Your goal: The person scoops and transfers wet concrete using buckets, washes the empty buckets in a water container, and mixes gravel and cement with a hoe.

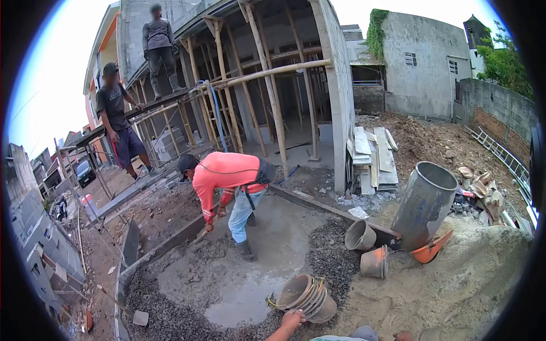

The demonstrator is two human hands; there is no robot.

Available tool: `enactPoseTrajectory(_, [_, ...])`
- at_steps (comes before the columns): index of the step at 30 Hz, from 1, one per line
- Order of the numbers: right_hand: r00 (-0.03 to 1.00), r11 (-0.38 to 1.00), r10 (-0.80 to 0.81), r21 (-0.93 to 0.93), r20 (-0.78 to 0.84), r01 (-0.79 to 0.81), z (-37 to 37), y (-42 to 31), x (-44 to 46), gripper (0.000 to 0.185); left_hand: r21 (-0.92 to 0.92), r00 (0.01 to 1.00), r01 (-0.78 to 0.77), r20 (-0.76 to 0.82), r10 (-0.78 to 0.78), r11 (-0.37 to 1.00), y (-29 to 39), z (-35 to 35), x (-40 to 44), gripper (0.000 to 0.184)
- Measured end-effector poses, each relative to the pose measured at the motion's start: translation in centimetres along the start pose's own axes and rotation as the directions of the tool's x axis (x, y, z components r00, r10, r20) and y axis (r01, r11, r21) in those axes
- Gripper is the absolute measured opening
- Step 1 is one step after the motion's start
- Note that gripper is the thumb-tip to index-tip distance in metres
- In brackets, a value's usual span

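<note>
A tilted stack of nested buckets sits where dark gravel meets pale sand, its mouth toward the wet grey mix, and the left hand has its fingers closed on the stack's near side; of what looks like the right hand only a sliver shows, so I cannot tell its fingers' state. Beyond, a stooping co-worker in a coral shirt works in the mix, while two more buckets stand near a tall cylinder.
</note>
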State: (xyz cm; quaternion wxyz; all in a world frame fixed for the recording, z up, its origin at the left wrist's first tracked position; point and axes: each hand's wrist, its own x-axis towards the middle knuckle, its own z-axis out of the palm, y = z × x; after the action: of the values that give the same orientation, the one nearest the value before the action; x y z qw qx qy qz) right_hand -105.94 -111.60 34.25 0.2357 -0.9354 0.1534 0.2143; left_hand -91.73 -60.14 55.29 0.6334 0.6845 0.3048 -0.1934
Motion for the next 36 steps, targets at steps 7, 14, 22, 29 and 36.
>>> enactPoseTrajectory(7, [0.959,0.955,0.260,0.118,0.115,-0.273,-6.2,-3.4,3.8,0.021,-0.220,0.949,-0.282,0.080,0.305,0.934,-9.1,2.2,13.8,0.025])
enactPoseTrajectory(14, [0.944,0.954,0.290,0.030,0.158,-0.299,-11.6,-1.8,10.1,0.022,-0.408,0.988,0.003,0.140,0.059,0.913,-10.5,5.8,20.6,0.025])
enactPoseTrajectory(22, [0.979,0.944,0.175,-0.299,0.101,-0.138,-14.2,2.3,22.0,0.024,0.021,0.966,-0.195,0.179,0.188,0.981,5.0,15.1,12.9,0.034])
enactPoseTrajectory(29, [0.938,0.937,0.074,0.345,-0.340,0.051,-12.4,-7.0,25.1,0.037,0.137,0.936,-0.322,0.194,0.293,0.937,3.9,11.0,7.5,0.034])
enactPoseTrajectory(36, [0.958,0.699,0.279,0.671,0.061,-0.246,-7.9,-19.8,2.1,0.041,0.265,0.980,0.017,0.188,-0.069,0.964,-13.3,-6.6,6.0,0.031])
